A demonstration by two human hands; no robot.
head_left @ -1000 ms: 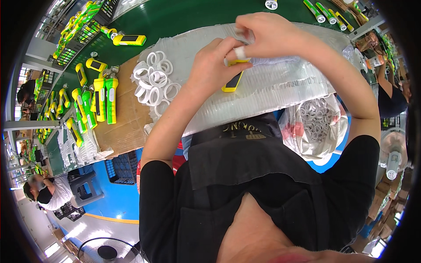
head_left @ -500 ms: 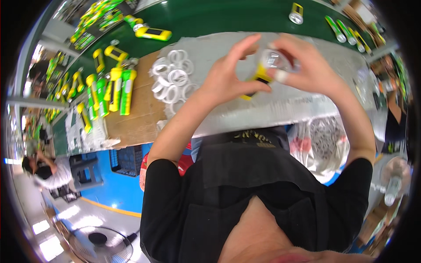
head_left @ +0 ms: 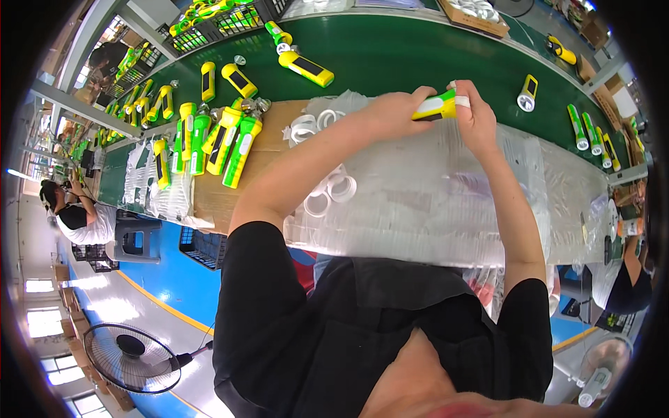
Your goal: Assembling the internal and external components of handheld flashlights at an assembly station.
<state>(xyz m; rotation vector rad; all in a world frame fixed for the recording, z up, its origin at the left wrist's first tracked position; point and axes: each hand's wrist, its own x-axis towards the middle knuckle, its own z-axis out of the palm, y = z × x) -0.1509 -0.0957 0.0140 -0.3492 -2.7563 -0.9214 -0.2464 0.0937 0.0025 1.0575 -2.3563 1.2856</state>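
Note:
A yellow and green flashlight [head_left: 433, 107] with a dark panel is held sideways between my hands above the covered worktop. My left hand [head_left: 398, 113] closes on its left end. Around the other end my right hand [head_left: 475, 120] is wrapped, hiding that end; white tape shows on its fingers. Under my left forearm lie white plastic rings [head_left: 341, 188], partly covered by the arm. Several yellow and green flashlights [head_left: 242, 150] are heaped on brown cardboard [head_left: 272, 132] to the left.
Plastic sheeting [head_left: 411, 209] covers the near worktop. On the green surface [head_left: 390, 56] behind, a loose flashlight [head_left: 306, 67] lies left and another flashlight [head_left: 527, 93] right. A black crate [head_left: 230, 26] of flashlights stands far left. Another person [head_left: 83, 216] works at the left.
The view has shifted, showing more of the far side. My hands have come closer together; the flashlight has gone from tilted, its clear head showing, to nearly level with my right hand over one end.

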